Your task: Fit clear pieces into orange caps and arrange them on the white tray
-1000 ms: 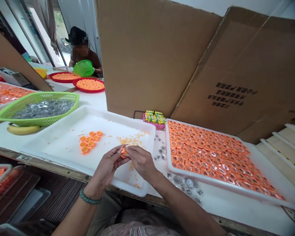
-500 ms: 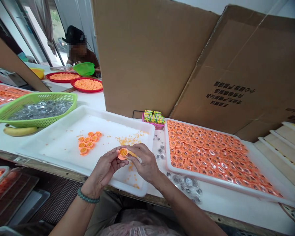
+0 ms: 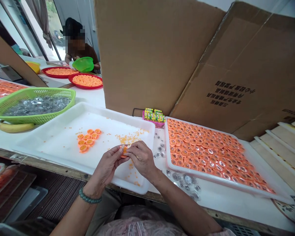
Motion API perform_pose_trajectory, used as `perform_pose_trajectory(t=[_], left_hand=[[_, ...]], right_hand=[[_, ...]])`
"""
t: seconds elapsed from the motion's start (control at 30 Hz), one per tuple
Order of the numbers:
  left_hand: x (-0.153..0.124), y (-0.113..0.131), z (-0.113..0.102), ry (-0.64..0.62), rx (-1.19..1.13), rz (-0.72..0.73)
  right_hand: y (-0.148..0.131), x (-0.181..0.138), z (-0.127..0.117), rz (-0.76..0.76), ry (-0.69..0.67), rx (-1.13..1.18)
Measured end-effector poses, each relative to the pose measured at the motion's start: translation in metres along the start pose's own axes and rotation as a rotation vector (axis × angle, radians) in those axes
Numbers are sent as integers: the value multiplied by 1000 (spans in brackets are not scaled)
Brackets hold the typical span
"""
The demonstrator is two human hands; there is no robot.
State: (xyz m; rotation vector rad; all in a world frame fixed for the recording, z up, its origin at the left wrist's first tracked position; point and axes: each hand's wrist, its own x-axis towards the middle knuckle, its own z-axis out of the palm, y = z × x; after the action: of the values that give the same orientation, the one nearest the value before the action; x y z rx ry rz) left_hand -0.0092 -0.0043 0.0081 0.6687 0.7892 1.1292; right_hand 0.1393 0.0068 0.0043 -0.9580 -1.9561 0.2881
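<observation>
Both hands meet over the near right part of a white tray (image 3: pixel 64 141). Left hand (image 3: pixel 108 165): thumb and fingers gripping a small orange cup (image 3: pixel 124 150), which sits clear of the tray floor between the two hands. Right hand (image 3: pixel 143 161): fingers bent in and touching the cup's right side; whether they grip it or pinch something smaller is hidden. The left grip looks like the steadying one, leaving the right fingertips free for fine work.

Tray contents: a cluster of similar cups (image 3: pixel 89 141), left of the hands, most showing orange-yellow filling. They probably sit close together to stay upright and within reach. Loose yellow-orange bits (image 3: pixel 129 135) lie scattered just beyond the fingers; holding the cup over the tray presumably lets the raised rim catch strays.

Right of it on the worktop (image 3: pixel 88 95), a second tray (image 3: pixel 206 179) carries closely packed orange pieces (image 3: pixel 204 150), likely to save space. Loose clear pieces (image 3: pixel 188 179) lie by its near edge. A green basket (image 3: pixel 52 115), far left, holds more clear pieces (image 3: pixel 39 105), its sides likely keeping them together.
</observation>
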Motion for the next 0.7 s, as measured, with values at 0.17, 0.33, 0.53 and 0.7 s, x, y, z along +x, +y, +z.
perform_pose_trajectory(t=[0.17, 0.33, 0.53, 0.7], left_hand=[[1, 0, 0, 25, 18, -52], [2, -1, -1, -5, 59, -77], [3, 1, 0, 2, 69, -105], [2, 3, 2, 36, 137, -140]], right_hand=[[0, 5, -7, 32, -153, 52], [-1, 6, -16, 151, -225, 165], [0, -3, -29, 226, -231, 149], [12, -15, -57, 239, -203, -8]])
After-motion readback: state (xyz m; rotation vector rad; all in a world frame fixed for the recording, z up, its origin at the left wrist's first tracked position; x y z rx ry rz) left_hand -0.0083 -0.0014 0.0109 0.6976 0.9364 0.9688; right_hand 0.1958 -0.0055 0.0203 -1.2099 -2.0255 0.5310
